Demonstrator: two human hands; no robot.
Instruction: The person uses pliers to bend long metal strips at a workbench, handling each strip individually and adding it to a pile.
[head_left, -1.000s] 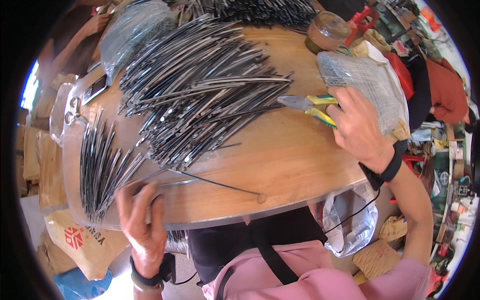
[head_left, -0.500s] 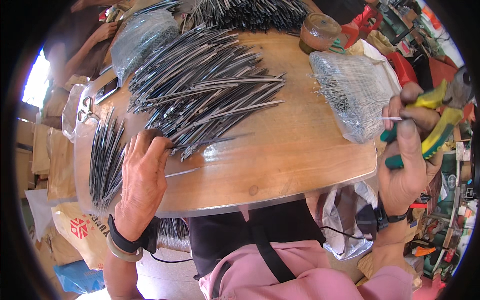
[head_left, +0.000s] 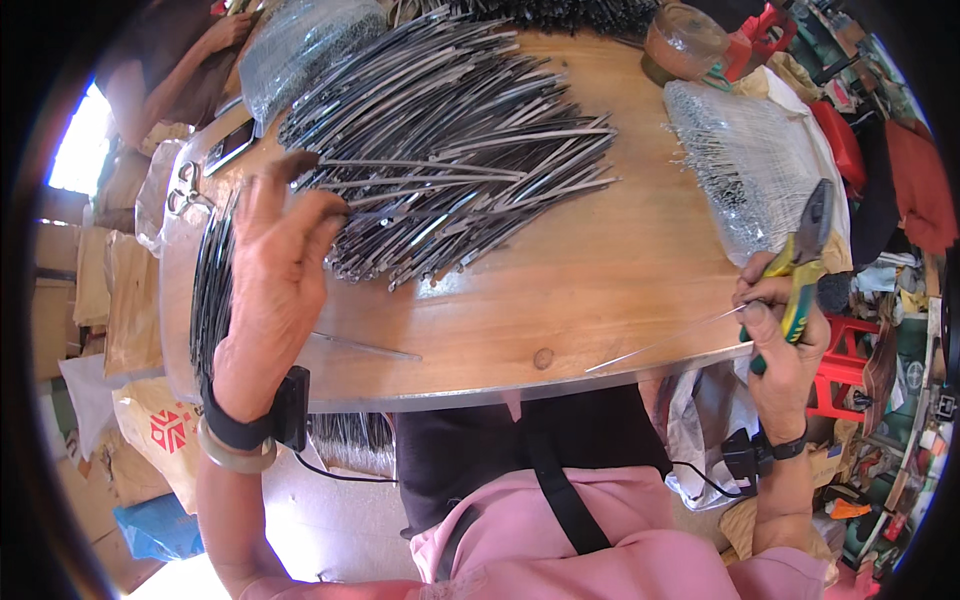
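A big heap of dark strips [head_left: 440, 150], several of them grey, covers the left and middle of the wooden table. My left hand [head_left: 275, 265] is over the heap's left edge, thumb and forefinger apart, with nothing plainly between them. Close by its wrist lies a smaller bunch of dark strips [head_left: 210, 290], partly hidden by the hand. At the table's right edge, my right hand [head_left: 790, 340] grips pliers [head_left: 800, 275] with yellow-green handles, jaws pointing up. A thin metal wire [head_left: 665, 338] runs leftward from the same hand's thumb and fingers.
A plastic bag of thin wires [head_left: 745, 165] lies behind my right hand. One loose strip [head_left: 365, 347] rests near the front of the table [head_left: 560, 320]. Scissors [head_left: 187, 190], a phone [head_left: 230, 147] and a jar [head_left: 685, 42] stand around the heap. Another person's arm [head_left: 190, 70] shows far left.
My left hand has risen from the heap's lower edge, its fingers now apart. My right hand has come lower and nearer with the pliers, and the wire in it now shows at length.
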